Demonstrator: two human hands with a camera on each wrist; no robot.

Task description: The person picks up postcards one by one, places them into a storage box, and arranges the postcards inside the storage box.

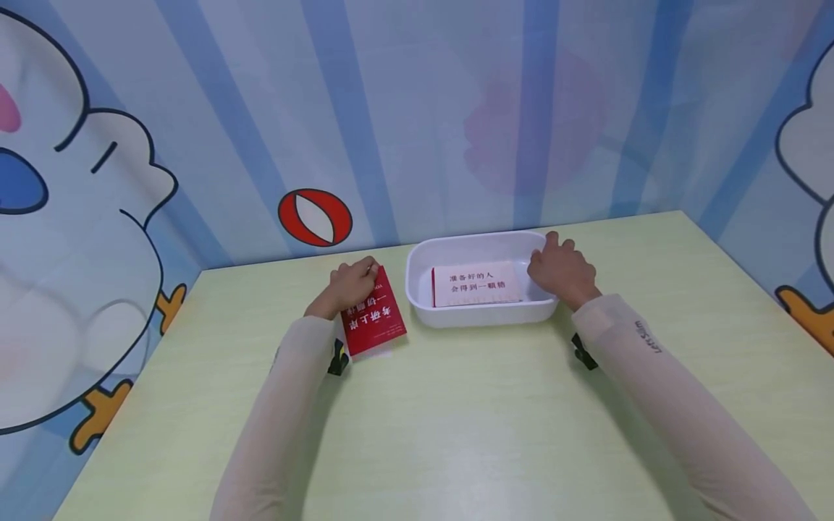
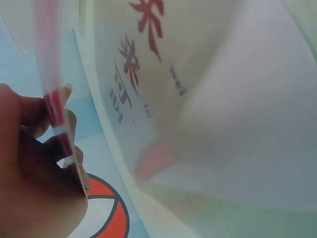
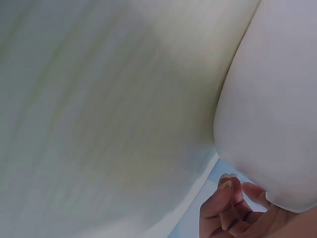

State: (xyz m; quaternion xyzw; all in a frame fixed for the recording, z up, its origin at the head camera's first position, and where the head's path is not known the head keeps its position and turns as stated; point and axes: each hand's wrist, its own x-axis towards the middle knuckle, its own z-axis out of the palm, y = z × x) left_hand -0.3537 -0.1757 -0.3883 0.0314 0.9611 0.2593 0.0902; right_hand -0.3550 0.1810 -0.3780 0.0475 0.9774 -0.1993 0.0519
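Note:
Between the fingers and thumb of my left hand (image 1: 352, 286) is the top of a red card (image 1: 374, 325) with white Chinese characters, tilted over the table left of a white plastic basin (image 1: 482, 316). The left wrist view has this red card (image 2: 57, 114) edge-on, beside a white sheet (image 2: 237, 124) printed with red characters. My right hand (image 1: 565, 271) grips the basin's right end at the rim; its curled fingers (image 3: 223, 201) show below the basin wall in the right wrist view. Inside the basin lies a white card (image 1: 476, 286) with dark characters and a red left edge.
The pale yellow-green table (image 1: 469, 412) meets a blue striped cloth backdrop (image 1: 417, 130) close behind the basin. Cartoon figures and a red-and-white ball (image 1: 316, 217) are printed on it. Dark wrist straps (image 1: 337, 358) show below both sleeves.

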